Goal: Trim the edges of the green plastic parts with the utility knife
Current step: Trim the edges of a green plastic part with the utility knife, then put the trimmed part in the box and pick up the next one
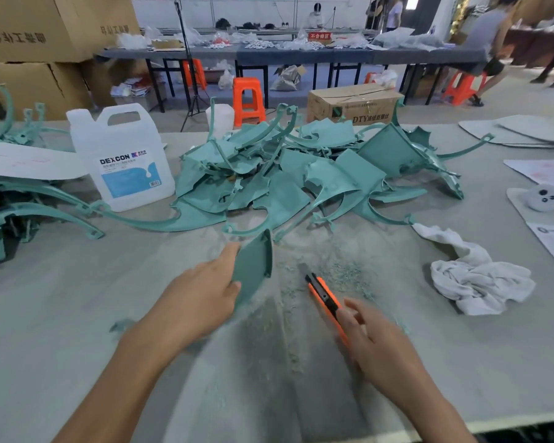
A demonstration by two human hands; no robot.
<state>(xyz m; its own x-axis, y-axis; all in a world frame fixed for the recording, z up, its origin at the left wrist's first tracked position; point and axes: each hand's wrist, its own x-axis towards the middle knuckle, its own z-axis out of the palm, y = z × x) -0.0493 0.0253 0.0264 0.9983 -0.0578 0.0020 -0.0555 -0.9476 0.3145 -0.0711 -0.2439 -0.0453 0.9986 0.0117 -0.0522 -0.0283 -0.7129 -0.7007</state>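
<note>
You are standing at a grey table (77, 314) and looking down at both of your bare arms reaching forward over it. Your left hand (205, 289) is gripping a green part (253, 263), a curved flat piece that is standing almost upright on its edge; your thumb is pressing on the face turned toward you and your fingers are curling round behind its left edge. Your right hand (375, 340) is closing round the back end of an orange and black utility knife (323, 295), with the thumb lying along its top. The blade end is pointing up and to the left, toward the held piece, and is sitting just beside it without touching it. Fine green shavings (343, 273) are lying scattered on the table around the blade and between your hands. Beyond your hands, a big loose pile of green parts (285, 174) is spreading across the middle of the table. More green pieces (29, 203) are lying at the far left. A white plastic jug (122, 161) with a blue label is standing left of the pile. A crumpled white rag (474, 276) is lying to the right of the knife, well apart from it. Papers (541, 171) are lying at the right edge. Behind the table, cardboard boxes (45, 27) are stacking up at the left and an orange stool (248, 97) is standing on the floor.
</note>
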